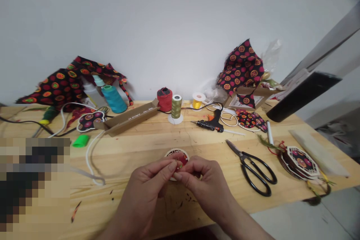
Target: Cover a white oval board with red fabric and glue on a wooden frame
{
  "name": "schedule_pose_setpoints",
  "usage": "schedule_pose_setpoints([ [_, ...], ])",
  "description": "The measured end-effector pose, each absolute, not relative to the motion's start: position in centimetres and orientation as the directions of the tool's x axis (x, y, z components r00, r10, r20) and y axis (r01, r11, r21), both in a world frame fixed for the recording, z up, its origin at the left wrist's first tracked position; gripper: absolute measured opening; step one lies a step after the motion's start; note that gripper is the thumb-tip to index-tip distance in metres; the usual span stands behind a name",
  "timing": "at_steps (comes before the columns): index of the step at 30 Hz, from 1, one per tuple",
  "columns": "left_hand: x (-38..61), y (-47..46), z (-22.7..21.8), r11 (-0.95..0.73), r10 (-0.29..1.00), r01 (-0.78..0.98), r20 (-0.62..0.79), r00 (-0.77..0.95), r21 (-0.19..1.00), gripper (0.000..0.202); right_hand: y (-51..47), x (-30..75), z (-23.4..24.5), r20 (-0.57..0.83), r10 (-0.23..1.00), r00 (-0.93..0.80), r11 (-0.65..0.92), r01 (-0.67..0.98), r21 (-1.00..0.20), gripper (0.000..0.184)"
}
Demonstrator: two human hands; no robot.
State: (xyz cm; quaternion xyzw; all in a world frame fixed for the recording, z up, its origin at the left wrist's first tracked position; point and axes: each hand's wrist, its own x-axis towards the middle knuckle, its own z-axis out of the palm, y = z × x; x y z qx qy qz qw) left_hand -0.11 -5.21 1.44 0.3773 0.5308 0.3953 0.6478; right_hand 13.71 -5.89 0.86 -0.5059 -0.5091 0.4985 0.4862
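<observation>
My left hand (150,182) and my right hand (206,182) meet at the front middle of the table. Both have thumb and fingers pinched together, tip to tip. Between them shows a tiny greenish bit, too small to name. Just behind the fingertips is a round ornament (184,153) with a pale patterned rim and a red middle; my hands cover most of it, and I cannot tell whether they touch it. Black-handled scissors (254,168) lie to the right of my right hand, blades partly crossed.
Behind my hands stand an olive thread spool (176,107), a red cone (164,99) and a yellow spool (198,99). A glue gun (210,123) lies right of them. Several ornaments (302,163) are stacked far right. At left are a long cardboard box (132,118) and a green cap (81,141).
</observation>
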Motion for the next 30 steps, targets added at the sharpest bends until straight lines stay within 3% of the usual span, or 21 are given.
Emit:
schedule_pose_setpoints([
  [12,-0.04,-5.27,1.16,0.431,0.9,-0.199,-0.406,0.156,0.88,0.024,-5.99,13.62,0.68,-0.057,0.998,-0.042,-0.056,0.023,-0.998,0.013],
  [30,-0.06,-5.43,1.26,0.437,0.896,-0.197,-0.406,0.179,0.877,0.023,-5.84,13.42,0.84,-0.11,0.991,-0.074,-0.108,0.025,-0.994,0.016],
])
